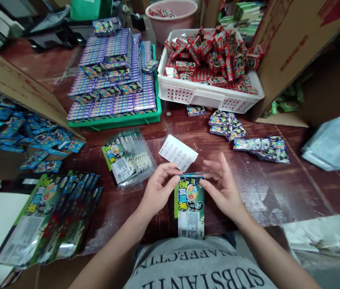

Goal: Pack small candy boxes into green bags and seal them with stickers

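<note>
A green-and-black printed candy bag (191,200) stands in front of my shirt, its top edge toward the table. My left hand (160,188) pinches its upper left corner between thumb and fingers. At the upper right corner, my right hand (225,192) has its thumb pressed on the bag, with the other fingers raised and partly spread behind. Blue edges of small packets (192,174) show at the bag's mouth. Just beyond my hands lies a white sheet of labels (178,152). A stack of flat, clear-fronted bags (130,158) is left of it.
Filled bags (49,216) lie at the left, below a carton of blue packets (16,124). A green tray (118,123) holds purple boxes; a white basket (208,100) holds red packets. Loose purple packets (227,124) lie at right, near clear plastic sleeves (332,140).
</note>
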Motion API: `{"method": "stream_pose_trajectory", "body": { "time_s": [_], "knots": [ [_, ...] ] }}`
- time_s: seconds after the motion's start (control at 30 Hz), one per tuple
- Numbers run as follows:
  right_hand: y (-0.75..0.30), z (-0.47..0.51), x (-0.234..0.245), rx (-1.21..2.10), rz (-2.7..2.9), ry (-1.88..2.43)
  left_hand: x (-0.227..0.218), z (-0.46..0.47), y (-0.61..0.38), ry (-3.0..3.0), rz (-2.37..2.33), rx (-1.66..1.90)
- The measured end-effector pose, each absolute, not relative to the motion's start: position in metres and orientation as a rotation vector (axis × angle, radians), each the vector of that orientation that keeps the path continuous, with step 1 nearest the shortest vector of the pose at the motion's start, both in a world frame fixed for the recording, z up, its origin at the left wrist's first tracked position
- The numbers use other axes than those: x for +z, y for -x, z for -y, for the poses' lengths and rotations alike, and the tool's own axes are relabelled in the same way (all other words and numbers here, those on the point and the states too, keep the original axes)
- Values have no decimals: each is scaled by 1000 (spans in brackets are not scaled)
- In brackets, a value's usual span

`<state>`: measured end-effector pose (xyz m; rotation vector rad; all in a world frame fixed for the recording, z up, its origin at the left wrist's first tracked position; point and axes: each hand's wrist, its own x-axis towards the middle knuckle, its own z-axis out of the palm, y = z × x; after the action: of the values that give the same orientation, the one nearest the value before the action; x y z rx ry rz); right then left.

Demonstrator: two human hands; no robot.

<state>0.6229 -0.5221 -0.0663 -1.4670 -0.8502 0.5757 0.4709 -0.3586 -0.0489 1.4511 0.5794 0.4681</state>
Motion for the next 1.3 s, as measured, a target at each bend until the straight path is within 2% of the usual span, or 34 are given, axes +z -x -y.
{"method": "stream_pose_trajectory", "body": {
  "time_s": [0.47,0.7,0.87,1.0,1.13,1.3],
  "knots": [
    [-621,499,-24,776,719,1472,-12,341,-473,-1589,-592,189],
    [-636,518,-16,915,948,1417,-18,335,-460,-1601,-398,185],
    [-653,513,11,725,1202,1586,-24,342,-460,-1596,-398,267],
    [-650,496,27,833,1547,1669,-20,344,-463,-1622,-386,287],
    [-641,488,17,725,1585,1807,-15,346,-458,-1649,-400,291],
    [-634,486,5,527,1665,1733,-12,357,-443,-1681,-484,319]
  ]
}}
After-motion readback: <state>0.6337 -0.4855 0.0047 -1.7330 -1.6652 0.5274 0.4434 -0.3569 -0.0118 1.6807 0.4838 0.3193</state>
